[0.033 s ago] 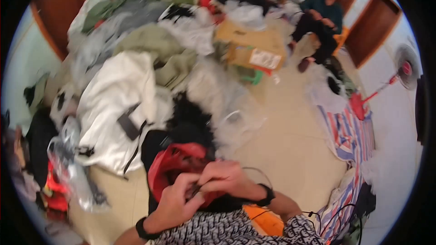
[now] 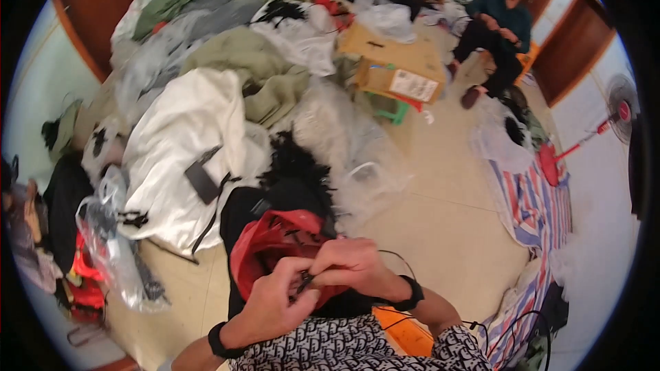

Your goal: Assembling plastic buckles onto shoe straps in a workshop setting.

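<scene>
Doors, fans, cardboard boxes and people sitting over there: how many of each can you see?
Doors: 3
Fans: 1
Cardboard boxes: 1
People sitting: 2, one cut off at the top edge
Total: 7

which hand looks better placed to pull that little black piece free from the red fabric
Probably the right hand: its fingertips pinch the small black piece from above. The left hand lies under it, bracing the red fabric.

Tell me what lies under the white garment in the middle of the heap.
The white garment drapes over olive green clothing at its upper edge and black clothing at its right. A dark flat tag rests on top. Whatever lies beneath its middle is covered.
</scene>
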### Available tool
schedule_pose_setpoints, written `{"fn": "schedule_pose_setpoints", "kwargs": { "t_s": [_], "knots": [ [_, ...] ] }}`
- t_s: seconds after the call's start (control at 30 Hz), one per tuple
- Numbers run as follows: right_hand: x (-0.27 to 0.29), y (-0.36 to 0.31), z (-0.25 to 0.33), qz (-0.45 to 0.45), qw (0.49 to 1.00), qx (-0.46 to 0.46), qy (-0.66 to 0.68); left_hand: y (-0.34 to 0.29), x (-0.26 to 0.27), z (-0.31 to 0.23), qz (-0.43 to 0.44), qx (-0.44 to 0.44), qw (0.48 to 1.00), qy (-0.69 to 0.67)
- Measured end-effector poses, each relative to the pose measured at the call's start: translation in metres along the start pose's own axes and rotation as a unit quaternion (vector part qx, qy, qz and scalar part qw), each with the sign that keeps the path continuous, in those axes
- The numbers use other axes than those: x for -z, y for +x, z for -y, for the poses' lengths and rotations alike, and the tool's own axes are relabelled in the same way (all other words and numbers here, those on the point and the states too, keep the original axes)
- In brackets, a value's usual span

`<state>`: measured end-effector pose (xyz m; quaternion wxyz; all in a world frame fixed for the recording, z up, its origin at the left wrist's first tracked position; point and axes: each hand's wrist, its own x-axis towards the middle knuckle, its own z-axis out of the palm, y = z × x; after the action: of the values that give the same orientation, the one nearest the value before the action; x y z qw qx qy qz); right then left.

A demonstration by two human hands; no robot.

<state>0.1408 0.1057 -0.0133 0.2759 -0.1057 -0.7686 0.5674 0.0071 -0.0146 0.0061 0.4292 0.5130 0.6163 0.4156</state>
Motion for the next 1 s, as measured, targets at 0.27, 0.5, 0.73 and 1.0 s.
{"fn": "schedule_pose_setpoints", "kwargs": {
  "t_s": [0.27, 0.5, 0.73, 1.0],
  "knots": [
    [-0.017, 0.009, 0.000, -0.068, 0.985, 0.106, -0.118, -0.002, 0.006, 0.002, -0.008, 0.039, 0.980, -0.197],
    [-0.018, 0.004, -0.009, -0.055, 0.995, -0.016, 0.084, -0.001, 0.009, 0.004, -0.019, 0.095, 0.954, -0.284],
    [-0.019, 0.002, -0.013, -0.064, 0.991, -0.054, 0.100, 0.002, -0.007, 0.011, -0.105, 0.071, 0.976, -0.175],
    [-0.018, 0.009, -0.014, -0.093, 0.995, -0.025, -0.005, 0.012, -0.010, 0.019, -0.155, -0.027, 0.988, -0.003]
  ]
}}
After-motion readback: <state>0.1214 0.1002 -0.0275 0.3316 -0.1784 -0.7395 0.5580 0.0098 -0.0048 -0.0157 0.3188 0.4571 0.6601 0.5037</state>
